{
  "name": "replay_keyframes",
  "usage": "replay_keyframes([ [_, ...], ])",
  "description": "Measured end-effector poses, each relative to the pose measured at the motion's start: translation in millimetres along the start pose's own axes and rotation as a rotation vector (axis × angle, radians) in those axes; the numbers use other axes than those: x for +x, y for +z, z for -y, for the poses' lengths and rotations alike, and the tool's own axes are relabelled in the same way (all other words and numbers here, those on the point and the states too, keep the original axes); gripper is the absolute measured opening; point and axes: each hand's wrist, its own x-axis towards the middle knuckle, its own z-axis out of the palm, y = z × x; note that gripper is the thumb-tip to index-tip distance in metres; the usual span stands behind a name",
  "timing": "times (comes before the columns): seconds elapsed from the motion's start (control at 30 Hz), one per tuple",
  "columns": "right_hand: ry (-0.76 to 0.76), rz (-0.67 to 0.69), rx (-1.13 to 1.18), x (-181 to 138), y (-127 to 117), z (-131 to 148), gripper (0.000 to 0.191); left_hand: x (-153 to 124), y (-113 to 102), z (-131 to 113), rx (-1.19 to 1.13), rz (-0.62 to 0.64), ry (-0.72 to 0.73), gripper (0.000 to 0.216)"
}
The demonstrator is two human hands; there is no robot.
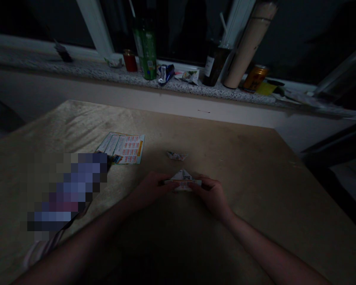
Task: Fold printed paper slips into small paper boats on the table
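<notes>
Between my hands is a piece of printed paper (183, 175) folded to a triangular peak with a straight band along its lower side. My left hand (154, 186) pinches the left end of the band, thumb on the near face. At the right end, my right hand (212, 194) grips it in the same way, thumb toward the middle. Just beyond the folded paper, a small folded paper boat (177, 156) rests on the table. Dim light hides the finer creases and the fingertips behind the paper.
Printed sheets (127, 148) lie left on the brown table (240, 158). Nearer, a pixelated patch (74, 190) covers something like a screen. On the windowsill (178, 84) stand a green container (148, 51), a red jar (130, 61), a dark cup (215, 65), a tall tube (250, 43) and a golden can (256, 78).
</notes>
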Motion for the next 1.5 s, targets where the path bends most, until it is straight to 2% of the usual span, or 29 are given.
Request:
replay_keyframes([
  [0.2,0.064,-0.029,0.067,1.8,-2.4,-6.5,0.028,0.7,-3.8,-0.8,-0.024,-0.039,-0.026,0.037],
  [0.43,-0.010,-0.076,0.043,2.5,-3.4,-2.2,0.037,2.8,-3.6,1.0,-0.048,-0.079,-0.025,0.039],
  [0.6,-0.078,-0.059,0.047,3.7,-4.9,2.1,0.029,5.0,-5.1,2.8,-0.053,-0.114,-0.018,0.039],
  [0.8,-0.114,-0.086,-0.035,1.8,-5.8,3.8,0.032,4.1,-6.1,2.1,-0.057,-0.094,-0.001,0.042],
  [1.1,-0.077,-0.134,-0.031,1.1,-4.9,0.9,0.030,0.6,-4.3,2.0,0.022,-0.095,0.007,0.048],
  [1.3,-0.113,-0.145,-0.020,3.2,-6.5,1.7,0.020,0.9,-7.1,2.8,-0.005,-0.137,-0.017,0.042],
  [1.5,-0.229,-0.280,-0.089,1.1,-8.7,0.6,0.017,1.4,-8.5,2.4,-0.154,-0.188,-0.033,0.060],
])
